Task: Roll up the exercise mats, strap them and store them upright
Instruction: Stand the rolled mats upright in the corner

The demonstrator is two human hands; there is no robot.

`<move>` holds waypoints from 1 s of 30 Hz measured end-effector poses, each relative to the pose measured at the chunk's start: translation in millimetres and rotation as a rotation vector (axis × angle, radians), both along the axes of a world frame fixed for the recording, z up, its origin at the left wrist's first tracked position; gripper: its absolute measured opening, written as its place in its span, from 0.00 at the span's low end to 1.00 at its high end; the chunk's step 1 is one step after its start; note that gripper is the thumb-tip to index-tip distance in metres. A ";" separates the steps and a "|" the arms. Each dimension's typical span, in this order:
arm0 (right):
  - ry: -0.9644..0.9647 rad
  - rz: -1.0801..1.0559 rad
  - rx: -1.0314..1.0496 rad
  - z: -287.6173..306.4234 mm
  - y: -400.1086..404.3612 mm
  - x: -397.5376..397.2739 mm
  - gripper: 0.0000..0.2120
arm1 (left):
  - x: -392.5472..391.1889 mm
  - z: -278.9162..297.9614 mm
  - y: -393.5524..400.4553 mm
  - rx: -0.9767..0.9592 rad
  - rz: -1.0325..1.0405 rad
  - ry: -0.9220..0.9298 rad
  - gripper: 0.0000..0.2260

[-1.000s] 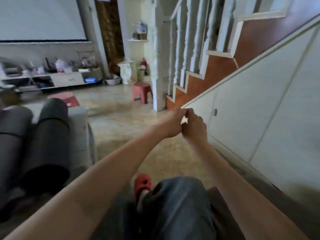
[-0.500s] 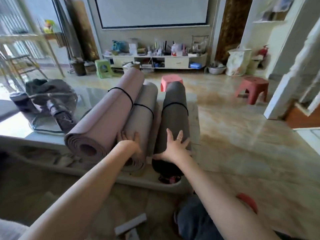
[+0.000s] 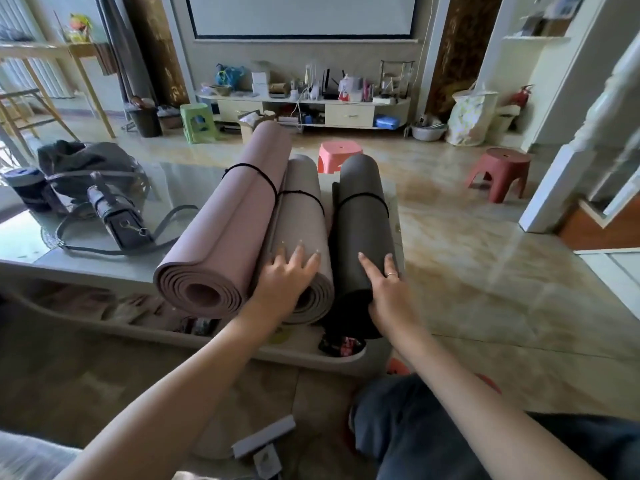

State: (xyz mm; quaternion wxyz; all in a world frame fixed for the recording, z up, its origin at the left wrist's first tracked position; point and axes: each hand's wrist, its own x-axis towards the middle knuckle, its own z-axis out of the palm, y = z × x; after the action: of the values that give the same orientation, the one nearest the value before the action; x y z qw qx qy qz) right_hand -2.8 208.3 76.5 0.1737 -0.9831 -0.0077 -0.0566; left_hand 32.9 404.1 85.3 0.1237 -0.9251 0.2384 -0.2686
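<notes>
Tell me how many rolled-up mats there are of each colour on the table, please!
Pink rolled mat: 1
Beige-grey rolled mat, under the left hand: 1
Dark grey rolled mat, under the right hand: 1
Total: 3 mats, each with a black strap round it.

Dark handbag point(image 3: 119, 220), pink stool point(image 3: 337, 156)

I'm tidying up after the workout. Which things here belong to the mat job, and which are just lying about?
Part of the job:
pink mat, strapped
beige mat, under the left hand
dark grey mat, under the right hand
black straps

Just lying about:
dark handbag
pink stool
red stool
green stool
</notes>
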 end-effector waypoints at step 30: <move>-0.662 -0.684 0.134 202.0 -256.7 -218.1 0.21 | -101.9 236.5 -261.3 -0.939 -0.681 0.185 0.18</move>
State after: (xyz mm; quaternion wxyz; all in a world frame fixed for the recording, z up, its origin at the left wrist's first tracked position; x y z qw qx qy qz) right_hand -220.9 -48.3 278.5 0.1960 -0.8451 0.2650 -0.4209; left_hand -69.0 142.8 321.9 -0.4141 -0.7717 0.3874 -0.2880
